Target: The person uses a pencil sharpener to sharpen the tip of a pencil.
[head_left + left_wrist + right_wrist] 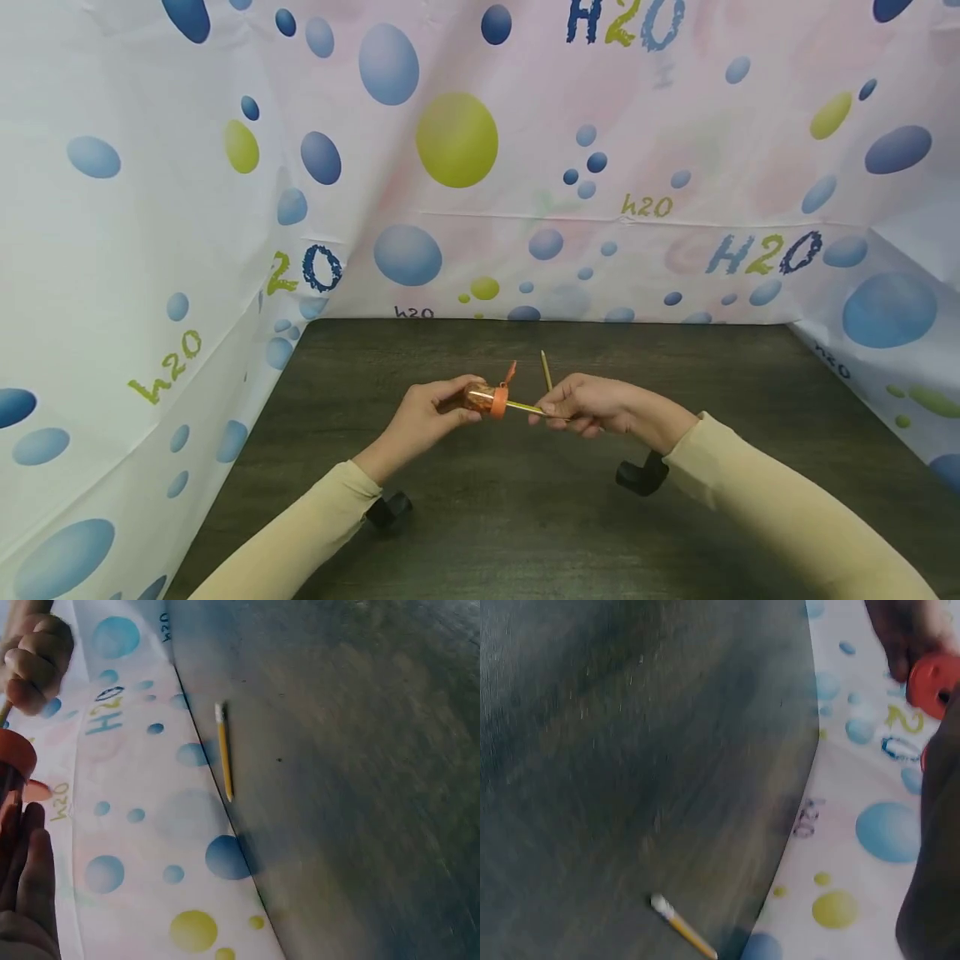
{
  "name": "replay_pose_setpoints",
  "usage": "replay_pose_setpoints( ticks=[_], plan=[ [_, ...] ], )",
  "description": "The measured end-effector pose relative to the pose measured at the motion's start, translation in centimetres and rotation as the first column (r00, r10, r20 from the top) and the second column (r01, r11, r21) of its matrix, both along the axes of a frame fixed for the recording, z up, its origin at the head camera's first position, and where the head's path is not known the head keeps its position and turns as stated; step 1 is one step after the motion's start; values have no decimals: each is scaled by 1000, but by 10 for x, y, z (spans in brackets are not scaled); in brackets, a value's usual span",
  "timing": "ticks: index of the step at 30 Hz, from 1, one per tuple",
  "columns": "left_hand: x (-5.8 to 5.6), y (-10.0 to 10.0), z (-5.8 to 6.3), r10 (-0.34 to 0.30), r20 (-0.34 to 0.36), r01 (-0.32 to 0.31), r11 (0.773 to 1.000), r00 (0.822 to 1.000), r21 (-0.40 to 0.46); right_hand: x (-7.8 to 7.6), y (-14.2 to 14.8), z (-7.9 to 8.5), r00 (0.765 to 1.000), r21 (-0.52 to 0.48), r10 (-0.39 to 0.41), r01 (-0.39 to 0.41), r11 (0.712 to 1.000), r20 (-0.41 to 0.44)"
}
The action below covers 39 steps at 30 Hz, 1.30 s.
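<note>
My left hand (418, 423) holds a pencil sharpener with a clear brownish barrel (476, 397) and an orange cap (498, 402), pinched between thumb and fingers. The cap's small orange flap (510, 373) stands open. My right hand (603, 406) grips a yellow pencil (524, 407), whose far end meets the cap's opening; how deep it sits is hidden. Both hands are above the table. In the right wrist view the cap (932, 684) shows a dark hole, and the right hand (937, 847) is dark at the edge.
A second yellow pencil (545, 369) lies on the dark wooden table (480, 517), beyond the right hand. In the left wrist view this pencil (225, 754) shows its white eraser end. A white sheet (525, 167) with blue and green dots stands behind and beside the table.
</note>
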<state>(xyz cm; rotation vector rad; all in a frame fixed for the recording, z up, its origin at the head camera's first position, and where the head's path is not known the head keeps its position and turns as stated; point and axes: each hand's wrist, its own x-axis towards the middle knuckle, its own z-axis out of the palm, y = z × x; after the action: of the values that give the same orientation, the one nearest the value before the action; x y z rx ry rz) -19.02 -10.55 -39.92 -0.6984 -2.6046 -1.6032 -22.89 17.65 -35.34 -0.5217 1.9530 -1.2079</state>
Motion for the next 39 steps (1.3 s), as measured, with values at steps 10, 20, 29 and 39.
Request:
replay_pose_setpoints(
  ticks=[10, 20, 29, 39],
  plan=[
    [-6, 4, 3, 128, 275, -167, 978, 953, 123, 8, -7, 1, 767, 134, 53, 43, 990, -639],
    [-8, -1, 5, -141, 659, -215, 877, 739, 429, 11, -6, -31, -510, 169, 257, 214, 962, -821],
    [-8, -1, 1, -185, 677, -150, 902, 712, 405, 12, -10, -33, -450, 172, 231, 167, 971, -863],
    [-5, -1, -7, 36, 160, -47, 997, 986, 64, 8, -8, -7, 815, 97, 85, -36, 995, -573]
  ],
)
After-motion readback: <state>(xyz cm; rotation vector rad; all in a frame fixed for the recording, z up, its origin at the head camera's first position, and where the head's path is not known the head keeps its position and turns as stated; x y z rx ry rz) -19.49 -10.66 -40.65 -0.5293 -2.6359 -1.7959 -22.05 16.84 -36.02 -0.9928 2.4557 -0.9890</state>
